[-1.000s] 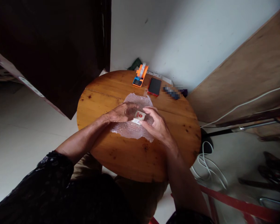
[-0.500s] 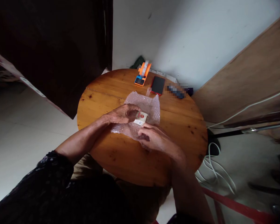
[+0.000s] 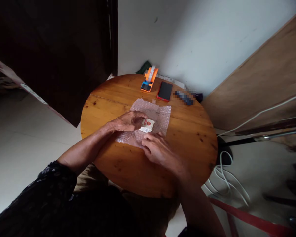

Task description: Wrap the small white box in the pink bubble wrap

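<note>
While the fingers of the left hand (image 3: 132,121) hold the small printed box (image 3: 148,124) over bubble wrap (image 3: 163,115), none covers it yet, and I can't tell if the right hand (image 3: 159,149), fingers curled nearby, pinches any.

In dim light I face a pale wall (image 3: 187,39) across a round wooden bench (image 3: 105,107), with a dark panel (image 3: 51,52) to my left, a brown board (image 3: 268,65) along my right, and a pale floor (image 3: 27,144) spread out below.

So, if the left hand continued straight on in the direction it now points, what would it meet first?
Most likely the small box, directly ahead of the left hand; they may already touch.
</note>
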Demonstrator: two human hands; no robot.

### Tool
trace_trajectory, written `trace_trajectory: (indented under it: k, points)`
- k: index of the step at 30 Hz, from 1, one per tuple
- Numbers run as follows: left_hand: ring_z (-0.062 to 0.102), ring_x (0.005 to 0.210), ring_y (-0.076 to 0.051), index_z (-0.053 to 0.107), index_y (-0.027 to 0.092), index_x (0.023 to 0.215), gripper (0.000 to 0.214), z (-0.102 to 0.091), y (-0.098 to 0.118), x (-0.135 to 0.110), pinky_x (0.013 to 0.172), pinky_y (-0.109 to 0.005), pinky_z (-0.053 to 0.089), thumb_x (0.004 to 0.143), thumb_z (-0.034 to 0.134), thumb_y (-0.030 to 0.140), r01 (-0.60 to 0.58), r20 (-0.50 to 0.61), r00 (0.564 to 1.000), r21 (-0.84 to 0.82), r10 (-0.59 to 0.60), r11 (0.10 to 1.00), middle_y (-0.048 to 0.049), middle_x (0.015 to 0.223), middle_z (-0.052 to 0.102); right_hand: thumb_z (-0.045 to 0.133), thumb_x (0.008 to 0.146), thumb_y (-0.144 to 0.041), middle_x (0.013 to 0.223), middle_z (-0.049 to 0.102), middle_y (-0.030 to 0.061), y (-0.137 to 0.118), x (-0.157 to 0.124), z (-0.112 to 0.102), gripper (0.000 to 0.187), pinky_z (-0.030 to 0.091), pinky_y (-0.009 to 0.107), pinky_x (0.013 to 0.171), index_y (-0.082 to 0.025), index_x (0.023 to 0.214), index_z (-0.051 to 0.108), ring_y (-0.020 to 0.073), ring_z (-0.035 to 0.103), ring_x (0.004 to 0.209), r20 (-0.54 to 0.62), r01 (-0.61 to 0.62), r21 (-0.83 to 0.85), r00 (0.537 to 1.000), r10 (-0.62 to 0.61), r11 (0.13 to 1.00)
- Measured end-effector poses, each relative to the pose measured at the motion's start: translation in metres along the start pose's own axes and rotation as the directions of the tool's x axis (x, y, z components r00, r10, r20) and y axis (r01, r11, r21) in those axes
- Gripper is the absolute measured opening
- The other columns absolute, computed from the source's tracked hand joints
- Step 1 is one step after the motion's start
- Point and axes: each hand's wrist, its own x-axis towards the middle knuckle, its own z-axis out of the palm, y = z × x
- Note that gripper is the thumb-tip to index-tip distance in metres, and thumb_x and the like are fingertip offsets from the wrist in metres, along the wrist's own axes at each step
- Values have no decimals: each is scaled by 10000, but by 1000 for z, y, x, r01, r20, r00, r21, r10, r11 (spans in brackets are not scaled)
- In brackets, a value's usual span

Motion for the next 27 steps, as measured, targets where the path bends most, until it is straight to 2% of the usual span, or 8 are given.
trace_trajectory:
  k: [2, 6, 8, 10, 13, 18, 21, 27]
  points:
    - [680, 993, -185, 693, 153, 1066, 256, 1, 0, 0, 911, -321, 534, 821, 661, 220, -1, 3, 1000, -5, 1, 1000, -76, 1091, 743, 508, 847, -52, 829, 674, 41, 2, 2, 2, 226, 405, 375, 830, -216, 706, 574, 191, 592, 762, -50, 17, -7, 999, -17, 1000]
    - [680, 1010, -206, 676, 149, 1093, 331, 0, 3, -2, 909, -346, 532, 815, 715, 325, 51, 24, 998, -79, -49, 996, -102, 1129, 725, 495, 894, -122, 744, 682, 19, 9, 2, -9, 250, 401, 350, 770, -227, 680, 568, 183, 584, 709, -212, 3, 41, 977, 6, 999]
    - [679, 1000, -220, 673, 150, 1108, 413, -3, 7, -4, 869, -350, 536, 804, 741, 421, 100, 9, 995, -107, -100, 989, -108, 1123, 718, 501, 904, -152, 760, 703, 19, 12, 1, -15, 217, 412, 353, 779, -237, 727, 592, 196, 610, 732, -342, -37, 66, 938, 57, 997]
    - [674, 992, -234, 684, 151, 1116, 510, -9, 12, -7, 857, -358, 530, 801, 718, 551, 122, -4, 992, -99, -123, 988, -102, 1093, 718, 511, 910, -180, 783, 721, 28, 16, 1, -19, 184, 427, 358, 782, -244, 770, 612, 209, 632, 748, -464, -87, 106, 877, 127, 990]
    - [654, 1043, -252, 690, 158, 1161, 618, -17, 16, -9, 915, -380, 510, 804, 655, 661, 99, -14, 995, -51, -100, 994, -97, 1118, 711, 521, 915, -210, 799, 736, 36, 23, 5, -19, 169, 448, 360, 772, -246, 790, 629, 217, 651, 748, -561, -150, 179, 796, 226, 972]
    - [619, 1079, -239, 695, 151, 1082, 520, -11, 14, -5, 939, -364, 491, 706, 792, 497, 30, -40, 999, 53, -28, 998, -107, 1185, 680, 542, 912, -273, 793, 734, 31, 37, 15, -8, 155, 476, 349, 742, -254, 806, 653, 214, 662, 737, -570, -242, 298, 731, 375, 923]
    - [622, 951, -199, 685, 150, 1010, 434, -1, 9, -1, 841, -327, 499, 683, 804, 410, 40, -40, 998, 39, -38, 998, -77, 1061, 689, 541, 911, -306, 797, 729, 29, 42, 18, -1, 157, 487, 338, 730, -258, 829, 666, 214, 672, 751, -549, -270, 359, 713, 436, 893]
    - [513, 664, -110, 650, 148, 824, 302, 9, -8, 4, 597, -235, 406, 753, 743, 426, 99, -204, 973, -35, -104, 994, -8, 751, 606, 532, 915, -375, 810, 720, 29, 50, 24, 7, 186, 508, 326, 726, -251, 872, 665, 204, 668, 766, -524, -251, 460, 698, 488, 852]
